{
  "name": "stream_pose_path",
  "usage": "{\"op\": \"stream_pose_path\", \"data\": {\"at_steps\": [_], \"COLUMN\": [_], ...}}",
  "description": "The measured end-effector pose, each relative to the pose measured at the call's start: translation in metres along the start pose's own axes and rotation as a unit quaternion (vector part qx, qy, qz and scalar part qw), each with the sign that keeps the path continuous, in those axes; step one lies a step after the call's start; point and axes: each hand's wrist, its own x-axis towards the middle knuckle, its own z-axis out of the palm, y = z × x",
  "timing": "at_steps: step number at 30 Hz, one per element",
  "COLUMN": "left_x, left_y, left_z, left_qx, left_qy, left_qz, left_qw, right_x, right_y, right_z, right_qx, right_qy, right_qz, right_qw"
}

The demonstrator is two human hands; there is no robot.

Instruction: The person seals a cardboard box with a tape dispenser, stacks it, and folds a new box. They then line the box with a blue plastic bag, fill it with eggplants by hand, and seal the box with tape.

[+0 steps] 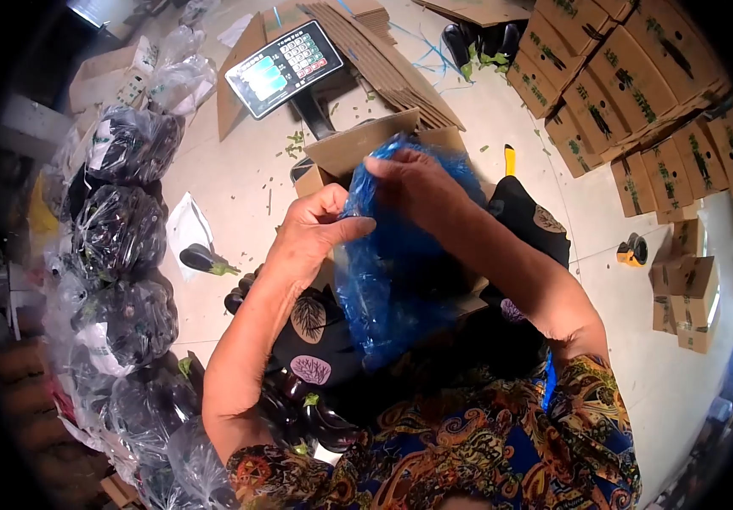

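got my L hand (314,223) n R hand (409,180) close together, both pinching a blue plastic bag (370,293), mid-frame over an open cardboard box (351,144). Scale display (285,68) upper ctr, loose eggplant (203,258) L of ctr, bagged eggplants (124,229) down the L side, stacked boxes (608,81) upper R btw.

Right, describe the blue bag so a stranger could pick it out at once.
Find the scale's lit display near the top, then the open cardboard box below it. There, the left hand and right hand grip the crumpled blue bag. Its colour sets it apart: the filled bags down the picture's left side are clear.
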Motion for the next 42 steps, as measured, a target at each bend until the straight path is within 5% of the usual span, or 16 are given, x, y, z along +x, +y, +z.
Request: {"op": "stream_pose_path", "data": {"at_steps": [4, 8, 13, 16, 23, 24, 26, 27, 28, 30, 32, 33, 34, 36, 39, 42], "left_x": [-0.007, -0.001, 0.008, 0.011, 0.022, 0.026, 0.034, 0.034, 0.036, 0.04, 0.036, 0.035, 0.033, 0.028, 0.024, 0.022], "left_y": [-0.005, -0.002, 0.001, -0.001, 0.01, 0.01, 0.005, 0.0, -0.002, -0.003, -0.004, -0.003, -0.002, 0.0, 0.014, 0.03], "left_z": [-0.015, -0.008, -0.007, -0.021, -0.02, -0.029, -0.05, -0.063, -0.067, -0.059, -0.051, -0.047, -0.045, -0.039, -0.018, 0.012], "left_qx": [-0.038, -0.072, 0.035, -0.015, -0.206, -0.223, -0.283, -0.292, -0.302, -0.222, -0.16, -0.139, -0.118, -0.067, -0.051, -0.103], "left_qy": [0.006, 0.098, 0.001, 0.025, 0.198, 0.223, 0.235, 0.209, 0.179, 0.228, 0.259, 0.263, 0.264, 0.243, 0.202, 0.21], "left_qz": [-0.045, -0.041, -0.022, -0.036, -0.043, -0.04, -0.024, -0.028, -0.031, -0.023, -0.006, 0.009, 0.025, 0.055, 0.077, 0.061], "left_qw": [0.998, 0.992, 0.999, 0.999, 0.957, 0.948, 0.929, 0.933, 0.936, 0.948, 0.952, 0.955, 0.957, 0.966, 0.975, 0.97], "right_x": [-0.011, -0.02, -0.018, -0.027, -0.053, -0.063, -0.091, -0.124, -0.14, -0.136, -0.172, -0.168, -0.164, -0.165, -0.148, -0.11], "right_y": [-0.014, -0.011, -0.002, -0.006, 0.0, 0.0, 0.024, 0.048, 0.069, 0.035, 0.015, -0.004, -0.018, -0.047, -0.069, -0.031], "right_z": [0.008, 0.008, 0.004, 0.0, -0.007, -0.015, -0.03, -0.06, -0.067, -0.032, -0.051, -0.046, -0.048, -0.039, -0.019, 0.007], "right_qx": [0.07, -0.056, -0.118, -0.124, -0.069, -0.359, -0.733, -0.71, -0.748, -0.798, -0.854, -0.862, -0.845, -0.805, -0.598, -0.585], "right_qy": [0.06, 0.042, 0.008, 0.03, -0.046, -0.141, -0.27, -0.287, -0.286, -0.308, -0.141, -0.174, -0.163, -0.049, 0.056, 0.128], "right_qz": [0.0, -0.056, -0.079, -0.063, -0.082, -0.087, -0.022, -0.236, -0.177, 0.148, -0.274, -0.093, -0.025, -0.062, -0.11, -0.242], "right_qw": [0.996, 0.996, 0.99, 0.99, 0.993, 0.919, 0.624, 0.598, 0.572, 0.497, 0.418, 0.467, 0.508, 0.588, 0.792, 0.763]}}
